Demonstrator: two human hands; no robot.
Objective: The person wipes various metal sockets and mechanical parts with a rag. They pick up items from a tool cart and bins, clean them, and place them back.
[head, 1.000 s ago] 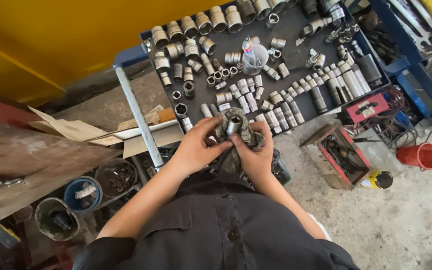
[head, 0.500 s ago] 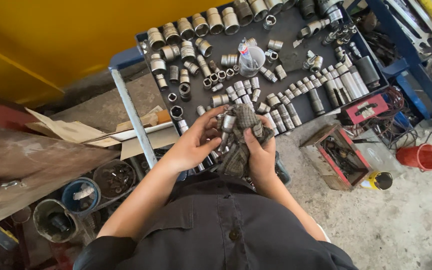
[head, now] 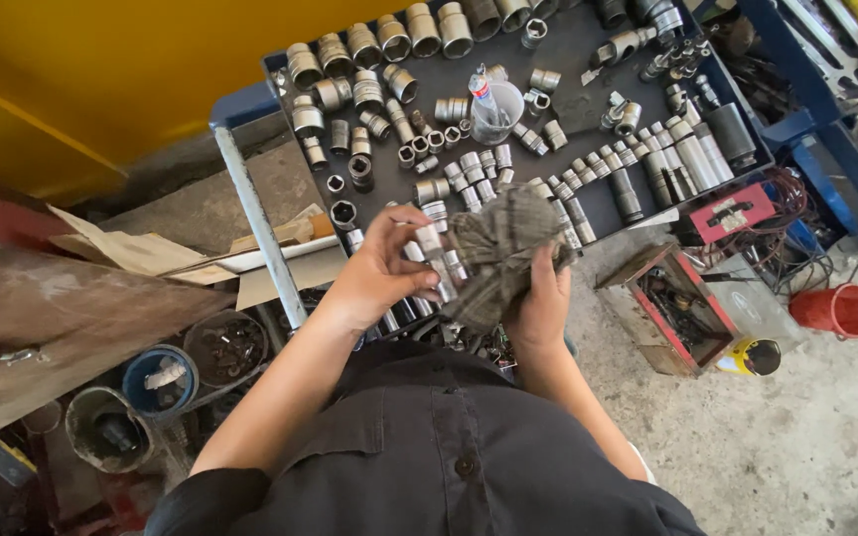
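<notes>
Head view: left hand [head: 381,273] pinches a silver socket [head: 433,245] between thumb and fingertips, closed on it, over the near edge of the dark tray [head: 588,69]. Right hand [head: 540,303] is clamped on a checked rag [head: 497,248], bunched up and touching the socket's right side. Both sit just above the tray's front rows of sockets. Tray carries many more sockets in rows, plus a clear plastic cup [head: 497,109] near its middle. Red toolbox [head: 669,308] stands on the concrete floor to the right, red cup [head: 836,310] beyond it.
</notes>
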